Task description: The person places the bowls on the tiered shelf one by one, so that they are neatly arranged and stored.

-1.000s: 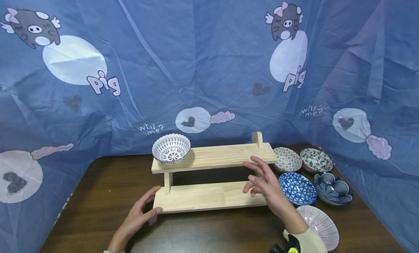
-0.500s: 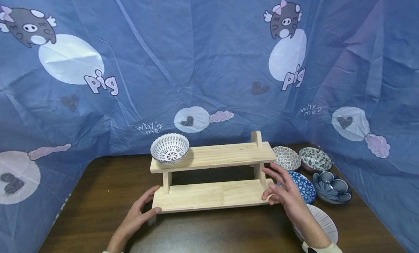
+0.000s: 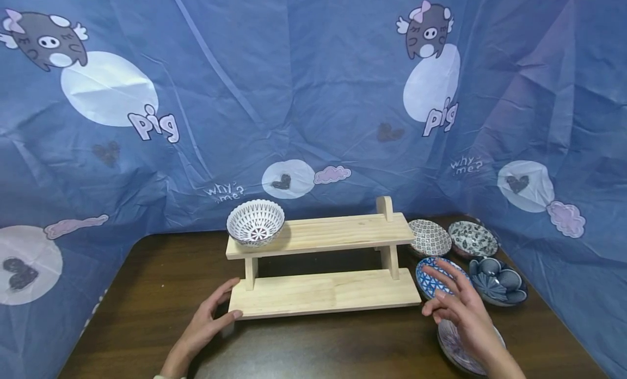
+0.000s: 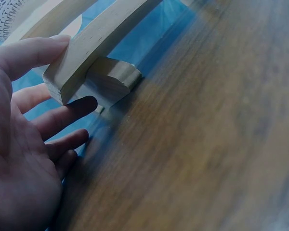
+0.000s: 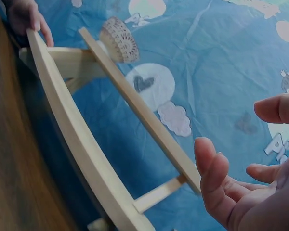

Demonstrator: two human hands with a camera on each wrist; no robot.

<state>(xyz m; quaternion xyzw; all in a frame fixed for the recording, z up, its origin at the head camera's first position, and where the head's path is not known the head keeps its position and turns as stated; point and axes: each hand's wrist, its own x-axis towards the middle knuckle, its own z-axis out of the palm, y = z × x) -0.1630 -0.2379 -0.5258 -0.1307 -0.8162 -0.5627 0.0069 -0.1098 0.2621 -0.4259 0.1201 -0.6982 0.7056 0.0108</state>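
Note:
A two-tier wooden shelf stands on the table. My left hand holds the left end of its lower board, thumb at the front corner and index finger at the back corner. In the left wrist view that hand's other fingers extend beside the board end. A white patterned bowl sits on the left of the upper board. My right hand is in the air with loosely bent fingers and nothing in it. It partly hides a blue triangle-patterned bowl and a pale ribbed bowl.
Behind those two bowls stand a grey-patterned bowl, a leaf-patterned bowl and a dark blue flower-shaped bowl. A blue printed cloth hangs along the back and sides of the brown table.
My right hand has moved right, from over the right part of the lower board to over the bowls. The left hand stays on the board end, and the white patterned bowl has not moved.

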